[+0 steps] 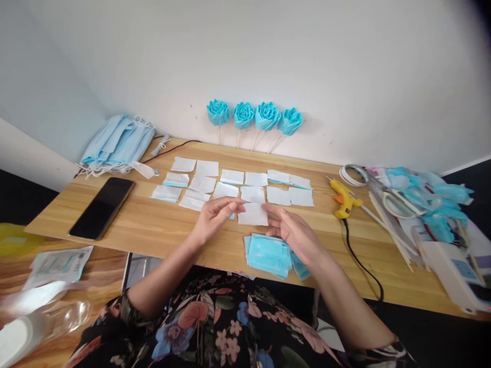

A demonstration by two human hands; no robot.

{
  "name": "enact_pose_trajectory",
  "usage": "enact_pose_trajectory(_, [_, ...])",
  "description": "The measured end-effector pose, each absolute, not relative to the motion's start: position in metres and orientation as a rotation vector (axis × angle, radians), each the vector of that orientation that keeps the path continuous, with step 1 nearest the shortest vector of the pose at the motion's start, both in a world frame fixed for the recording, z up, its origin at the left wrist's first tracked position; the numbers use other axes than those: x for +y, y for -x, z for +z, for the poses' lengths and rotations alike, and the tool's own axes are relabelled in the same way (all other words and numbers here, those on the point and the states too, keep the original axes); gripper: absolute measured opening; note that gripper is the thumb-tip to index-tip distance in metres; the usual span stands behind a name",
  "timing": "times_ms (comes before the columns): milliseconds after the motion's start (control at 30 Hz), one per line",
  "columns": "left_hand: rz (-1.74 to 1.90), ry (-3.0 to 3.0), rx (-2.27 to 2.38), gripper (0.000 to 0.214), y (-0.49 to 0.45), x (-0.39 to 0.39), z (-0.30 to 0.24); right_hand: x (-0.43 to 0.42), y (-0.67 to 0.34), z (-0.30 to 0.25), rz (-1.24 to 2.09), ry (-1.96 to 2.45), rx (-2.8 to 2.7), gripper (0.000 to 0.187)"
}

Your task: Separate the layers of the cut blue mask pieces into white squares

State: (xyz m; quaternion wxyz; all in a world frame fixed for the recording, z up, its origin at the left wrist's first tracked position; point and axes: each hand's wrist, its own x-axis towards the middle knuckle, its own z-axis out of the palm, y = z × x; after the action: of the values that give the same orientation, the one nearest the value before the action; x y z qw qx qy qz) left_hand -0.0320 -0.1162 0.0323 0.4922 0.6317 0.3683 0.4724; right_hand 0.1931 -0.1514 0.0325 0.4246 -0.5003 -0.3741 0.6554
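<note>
A white rectangle of mask fabric (pixel 253 214) lies between my two hands, low over or on the table. My left hand (pixel 217 217) pinches at its upper left corner with thumb and forefinger. At its upper right corner are the fingertips of my right hand (pixel 293 230), its other fingers loosely curled. Several similar white rectangles (pixel 203 183) with blue undersides lie in rough rows just beyond. Below my right hand sits a stack of blue fabric rectangles (pixel 268 254), partly covered by my wrist.
Several blue fabric roses (pixel 267 116) on sticks lean against the wall. Folded face masks (pixel 118 140) and a phone (pixel 102 208) lie left. On the right are a yellow glue gun (pixel 345 198) with a cord, a tape roll (pixel 353 175), scissors (pixel 402 204) and blue scraps (pixel 441 199).
</note>
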Motion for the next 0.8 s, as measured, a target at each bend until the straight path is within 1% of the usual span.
enact_pose_trajectory(167, [0.996,-2.179,0.784,0.027,0.023,-0.118,0.023,-0.152,-0.192,0.032,1.623,1.290,-0.936,0.046])
enact_pose_trajectory(300, [0.808,-2.499,0.737,0.026,0.019,-0.117,0.016,-0.151,-0.200,0.034,1.583,1.360,-1.090,0.049])
enact_pose_trajectory(467, [0.728,-2.585,0.754,0.026,0.018,-0.116,0.013,-0.148,-0.221,0.043,1.173,1.533,-1.309,0.056])
enact_pose_trajectory(533, [0.771,-2.579,0.748,0.024,0.018,-0.116,0.013,-0.148,-0.226,0.047,1.136,1.506,-1.295,0.055])
enact_pose_trajectory(600, [0.862,-2.565,0.749,0.025,0.018,-0.117,0.013,-0.150,-0.228,0.052,1.185,1.449,-1.258,0.052])
enact_pose_trajectory(667, [0.995,-2.550,0.775,0.024,0.019,-0.119,0.016,-0.153,-0.226,0.056,1.230,1.401,-1.228,0.050])
enact_pose_trajectory(800, [1.304,-2.458,0.874,0.014,0.018,-0.122,0.027,-0.159,-0.220,0.062,1.271,1.336,-1.225,0.047])
